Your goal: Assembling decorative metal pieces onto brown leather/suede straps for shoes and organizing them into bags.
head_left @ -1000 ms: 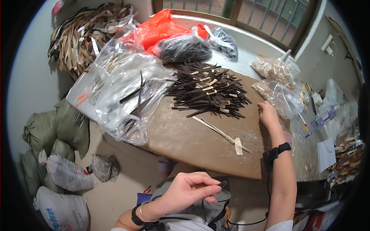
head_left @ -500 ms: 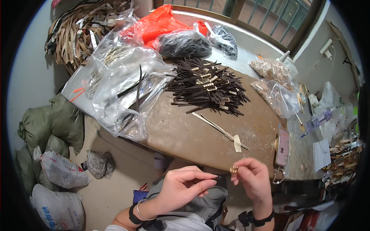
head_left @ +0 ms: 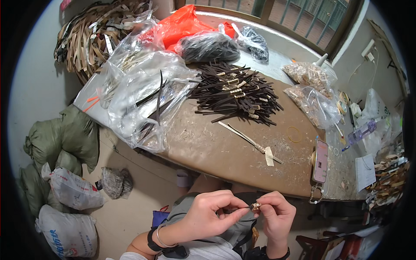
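Observation:
Over my lap, just off the near table edge, my two hands meet. My right hand (head_left: 276, 212) is closed, pinching a small gold buckle-like piece (head_left: 256, 206) between thumb and fingers. My left hand (head_left: 219, 212) pinches a thin dark strip, whose tip touches the gold piece; most of the strip is hidden by the fingers. Farther up on the table (head_left: 195, 151) lies a heap of dark brown straps (head_left: 234, 104), several with gold buckles on them. A pale strap (head_left: 242, 141) with a braided stretch and a bit of tape lies between the heap and my hands.
Clear plastic bags (head_left: 134, 86) cover the table's left side. Bags of small gold-coloured parts (head_left: 312, 104) lie at the right, beyond a phone (head_left: 320, 161) and a bead string. A red bag (head_left: 184, 26) stands near the window. Filled sacks (head_left: 71, 186) sit on the floor at left.
My hands have come together, the right one moving left and down, so the dark strip's tip now meets the gold piece. The view has shifted slightly.

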The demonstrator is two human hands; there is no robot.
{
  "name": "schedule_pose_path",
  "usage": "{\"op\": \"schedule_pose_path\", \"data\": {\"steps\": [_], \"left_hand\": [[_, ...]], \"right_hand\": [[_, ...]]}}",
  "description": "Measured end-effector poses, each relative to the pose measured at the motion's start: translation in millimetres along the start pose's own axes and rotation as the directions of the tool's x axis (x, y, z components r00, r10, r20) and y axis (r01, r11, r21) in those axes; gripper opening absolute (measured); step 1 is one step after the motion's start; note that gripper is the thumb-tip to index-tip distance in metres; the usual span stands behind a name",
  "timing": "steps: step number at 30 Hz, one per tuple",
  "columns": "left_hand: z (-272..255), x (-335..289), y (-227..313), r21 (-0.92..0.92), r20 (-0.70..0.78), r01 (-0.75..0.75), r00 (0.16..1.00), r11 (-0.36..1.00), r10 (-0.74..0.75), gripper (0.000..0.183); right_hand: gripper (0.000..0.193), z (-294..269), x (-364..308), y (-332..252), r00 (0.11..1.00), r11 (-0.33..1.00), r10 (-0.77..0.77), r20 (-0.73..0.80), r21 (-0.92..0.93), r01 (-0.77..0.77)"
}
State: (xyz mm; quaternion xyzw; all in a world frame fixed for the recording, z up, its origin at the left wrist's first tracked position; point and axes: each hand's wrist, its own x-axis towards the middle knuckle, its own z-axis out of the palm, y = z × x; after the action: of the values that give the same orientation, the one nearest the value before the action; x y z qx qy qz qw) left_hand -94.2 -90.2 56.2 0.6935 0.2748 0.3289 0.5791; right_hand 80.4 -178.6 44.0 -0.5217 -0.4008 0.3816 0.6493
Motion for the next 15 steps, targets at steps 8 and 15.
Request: {"op": "schedule_pose_path", "data": {"steps": [8,15], "left_hand": [[-4,8,10,0.039,0.129,-0.078,0.989,0.996,0.072,0.008],[8,4,3,0.115,0.002,-0.116,0.993,0.987,0.117,0.008]], "right_hand": [[0.006,0,-1,-22,0.988,0.907,-0.147,0.051,-0.390,0.155],[0.005,-4,0,-21,0.993,0.939,-0.112,0.043,-0.322,0.120]]}}
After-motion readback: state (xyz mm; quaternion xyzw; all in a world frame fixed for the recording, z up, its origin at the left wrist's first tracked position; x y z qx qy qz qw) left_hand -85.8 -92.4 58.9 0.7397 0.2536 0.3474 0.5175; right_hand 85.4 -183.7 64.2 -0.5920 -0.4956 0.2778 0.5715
